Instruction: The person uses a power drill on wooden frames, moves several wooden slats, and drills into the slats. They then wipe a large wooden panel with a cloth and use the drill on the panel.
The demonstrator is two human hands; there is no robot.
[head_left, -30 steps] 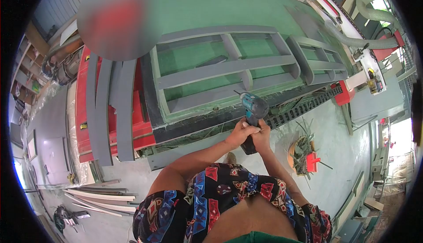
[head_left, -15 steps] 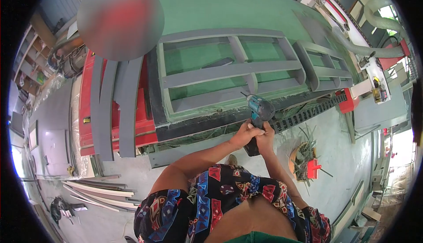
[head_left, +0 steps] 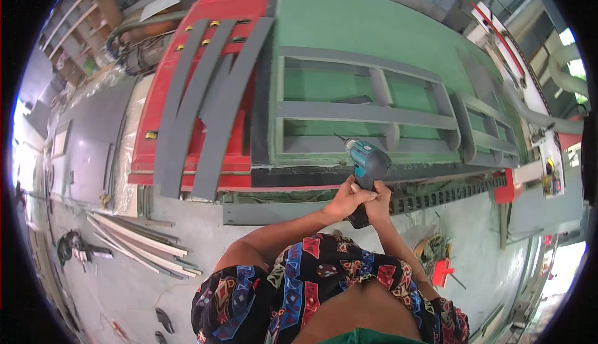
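A teal and black cordless drill [head_left: 370, 158] is held in front of my chest, its thin bit pointing away and a little to the left. My left hand [head_left: 346, 199] wraps round the upper grip from the left. Against it, my right hand [head_left: 377, 203] closes on the same grip from the right. The black battery base shows below my fingers. Just beyond the bit, a grey shelf-like frame [head_left: 367, 112] lies flat on the green bench top [head_left: 349, 17], apart from the drill. To its right lies a smaller grey frame [head_left: 486, 129].
Long grey boards [head_left: 233, 107] lie across a red machine bed [head_left: 146, 151] on the left. A cable chain [head_left: 448, 193] runs along the bench front. On the floor are thin strips [head_left: 140, 244], a red dustpan [head_left: 442, 273] and dark sandals [head_left: 164, 320].
My view has swung left, so the bench and boards appear farther right. The blurred patch over the red bed is gone. Both hands still hold the drill.
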